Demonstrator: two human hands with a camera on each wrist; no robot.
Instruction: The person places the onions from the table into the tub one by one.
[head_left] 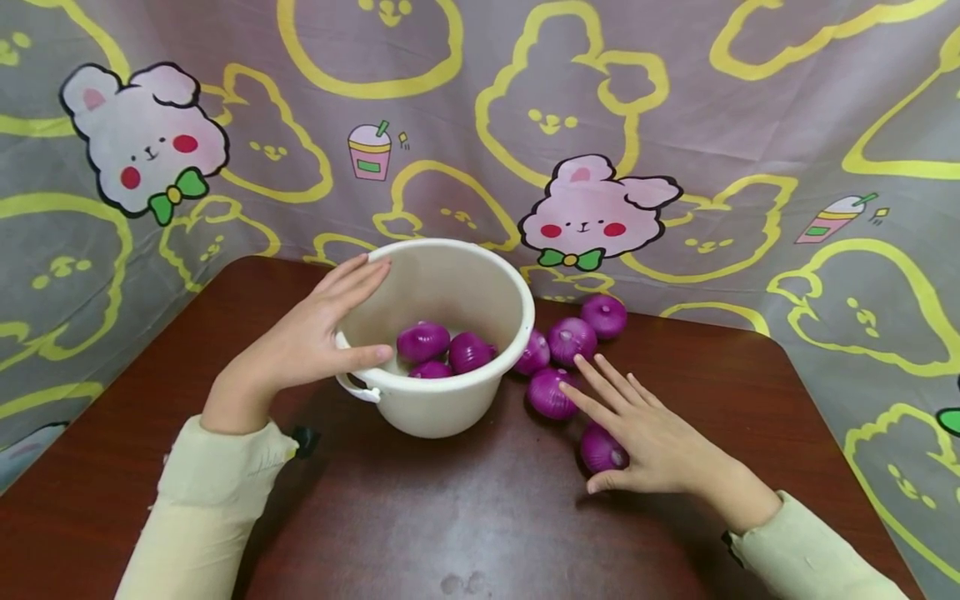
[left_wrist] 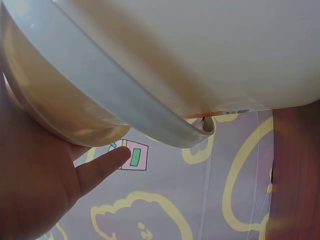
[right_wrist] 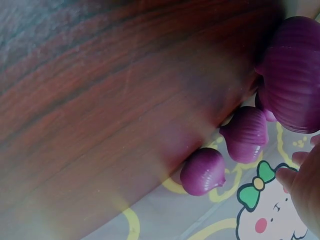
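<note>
A white bucket (head_left: 442,408) stands upright on the table, with three purple onions visible inside, one of them the onion (head_left: 423,342) at the left. My left hand (head_left: 322,321) is at the bucket's left rim, fingers extended and thumb apart, holding nothing; whether it touches the rim I cannot tell. To the bucket's right several more onions lie on the table in a loose line, from the far onion (head_left: 603,317) to the nearest onion (head_left: 602,450). Over that nearest onion, partly covering it, my right hand (head_left: 660,442) is spread with straight fingers and grips nothing.
The dark brown wooden table (head_left: 420,517) carries everything. Behind it and along both sides hangs a grey-purple curtain (head_left: 442,125) with yellow outlines and cartoon rabbits. A white handle end (head_left: 363,392) sticks out at the bucket's left side.
</note>
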